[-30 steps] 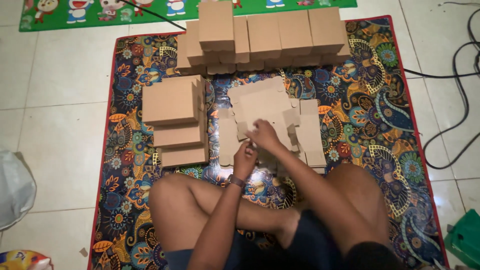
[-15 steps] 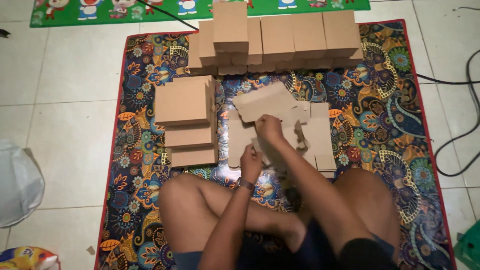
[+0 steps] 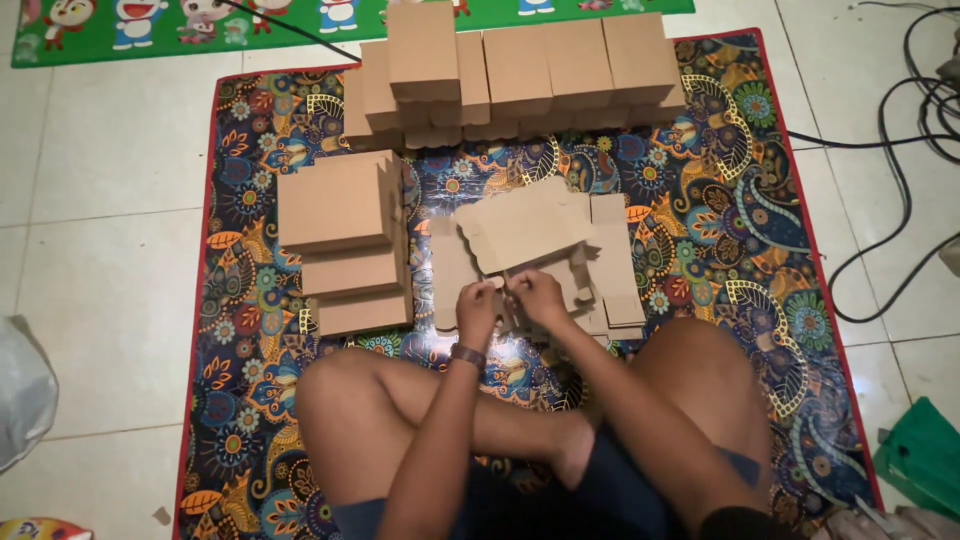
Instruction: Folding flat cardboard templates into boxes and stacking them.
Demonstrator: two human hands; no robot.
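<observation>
**A:** Head view. Step in hand?

**B:** Judged as folding a flat cardboard blank (image 3: 525, 225). Blank located at frame centre, lifted at a tilt over a pile of flats (image 3: 612, 255) on the mat (image 3: 750, 230).

**A:** Grip state?

**B:** Left hand (image 3: 477, 305): fingers curled, pinching the blank's near edge. Right hand (image 3: 535, 295): likewise closed on that edge, touching the left. Exact flap under the fingertips too small to tell.

**A:** Requirement for next move?

**B:** Probably: crease the small near flaps along their score lines, keep the panel square, support the far edge against sagging onto the pile.

**A:** Surroundings?

**B:** Left of centre: stack of boxes (image 3: 335, 205), stepped, three levels visible. Top of frame: row of boxes (image 3: 560, 65), side by side, one raised higher at its left end. Upper left: green play mat (image 3: 200, 25). Right edge: black cables (image 3: 900, 150) on tile. Lower right: green bag (image 3: 925, 455). Left edge: white bag (image 3: 20, 395).

**A:** Obstructions?

**B:** Crossed legs close under both forearms, limiting elbow room. Loose flats directly beneath the blank, liable to snag a flap. Stack near the left hand, not touching.
</observation>
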